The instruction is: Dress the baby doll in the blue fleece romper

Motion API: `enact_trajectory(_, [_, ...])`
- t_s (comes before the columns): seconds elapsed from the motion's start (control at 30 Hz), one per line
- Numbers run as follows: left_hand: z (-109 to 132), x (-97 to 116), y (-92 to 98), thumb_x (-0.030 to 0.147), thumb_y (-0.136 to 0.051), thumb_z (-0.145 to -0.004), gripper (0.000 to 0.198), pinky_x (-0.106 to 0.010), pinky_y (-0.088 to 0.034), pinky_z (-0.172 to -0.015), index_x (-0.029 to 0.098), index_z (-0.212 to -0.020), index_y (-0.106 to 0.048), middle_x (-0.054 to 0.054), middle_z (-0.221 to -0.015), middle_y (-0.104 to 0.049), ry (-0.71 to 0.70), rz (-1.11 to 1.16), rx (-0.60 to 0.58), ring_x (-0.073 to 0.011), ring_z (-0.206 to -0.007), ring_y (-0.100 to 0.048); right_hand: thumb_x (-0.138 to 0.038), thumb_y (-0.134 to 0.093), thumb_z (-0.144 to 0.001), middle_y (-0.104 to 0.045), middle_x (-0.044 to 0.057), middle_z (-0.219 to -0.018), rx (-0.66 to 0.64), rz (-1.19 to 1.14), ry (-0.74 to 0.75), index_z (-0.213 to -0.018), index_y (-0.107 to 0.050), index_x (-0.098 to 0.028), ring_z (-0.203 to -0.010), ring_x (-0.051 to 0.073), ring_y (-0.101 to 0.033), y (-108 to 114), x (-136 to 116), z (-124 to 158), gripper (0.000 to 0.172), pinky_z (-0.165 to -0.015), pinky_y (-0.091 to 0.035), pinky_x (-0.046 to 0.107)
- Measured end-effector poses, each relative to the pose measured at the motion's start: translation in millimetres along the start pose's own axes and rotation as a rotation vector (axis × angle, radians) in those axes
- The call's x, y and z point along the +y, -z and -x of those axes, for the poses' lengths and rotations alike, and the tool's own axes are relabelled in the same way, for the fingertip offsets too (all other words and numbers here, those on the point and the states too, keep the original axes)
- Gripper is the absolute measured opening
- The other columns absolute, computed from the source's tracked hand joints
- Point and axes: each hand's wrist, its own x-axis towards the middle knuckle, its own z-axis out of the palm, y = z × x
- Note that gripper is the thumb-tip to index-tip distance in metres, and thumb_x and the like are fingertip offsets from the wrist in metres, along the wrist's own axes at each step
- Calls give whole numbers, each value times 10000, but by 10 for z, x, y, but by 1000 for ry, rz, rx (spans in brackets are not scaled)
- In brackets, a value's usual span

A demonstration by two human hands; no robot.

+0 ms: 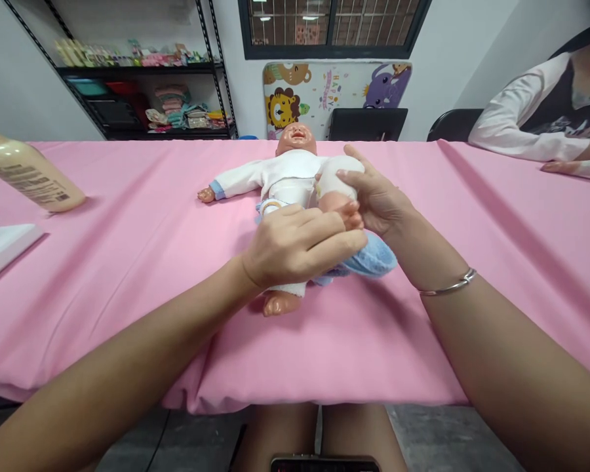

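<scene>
A baby doll (290, 176) in a white top lies on its back on a pink-covered table (128, 282), head toward the far side. My left hand (295, 246) lies across the doll's lower body, fingers together, above a white-clad leg ending in a bare foot (280, 303). My right hand (373, 196) grips a white-clad limb (337, 177) on the doll's right side; I cannot tell if it is an arm or a leg. Its bare end (341, 215) sits between my hands. A blue fuzzy cloth (368, 259) sticks out from under the doll, beside my right wrist.
A beige lotion bottle (29, 174) and a flat white box (4, 249) stand at the table's left. A seated person's sleeve (516, 121) and hand (563, 167) rest at the right edge. A shelf of colourful items (142, 72) and an animal-printed board (334, 92) stand behind.
</scene>
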Motion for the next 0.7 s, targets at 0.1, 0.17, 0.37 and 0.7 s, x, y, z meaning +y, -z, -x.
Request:
enact_trajectory(0.1, [25,-4,-37,499,-506,-941,305,-305,-468,-747,265,-982,-698,-25,-752,-650,86,-101,128,-172,-766,-626,-225,-680,-775,-641,42,-1152,-16,-104,-80,-1502,-251,-263,-1022,223,-664,-49,-30,67,845,-870,-597,366])
enact_trajectory(0.17, [28,-25,-53,529,-521,-921,332,-289,-457,-705,253,-976,-698,-20,-716,-629,74,-152,178,-167,-735,-615,-241,-736,-741,-640,39,-1146,-4,-76,-34,-1461,-320,-263,-1041,231,-653,-61,-4,60,832,-866,-597,361])
enact_trajectory(0.37, [-2,0,-25,392,-575,-864,207,-271,-409,-600,214,-833,-677,-5,-688,-614,66,-177,246,-150,-663,-574,-231,-810,-666,-630,39,-1118,-2,-77,59,-1348,-427,-229,-1067,234,-632,-68,113,-18,782,-875,-594,349])
enact_trajectory(0.7, [-120,-175,54,243,-593,-783,107,-261,-467,-749,148,-750,-630,14,-750,-643,564,306,102,-156,-766,-589,-421,-668,-853,-658,53,-1031,-189,-42,-34,-1262,-553,-183,-1028,218,-632,-177,43,88,487,-952,-521,352])
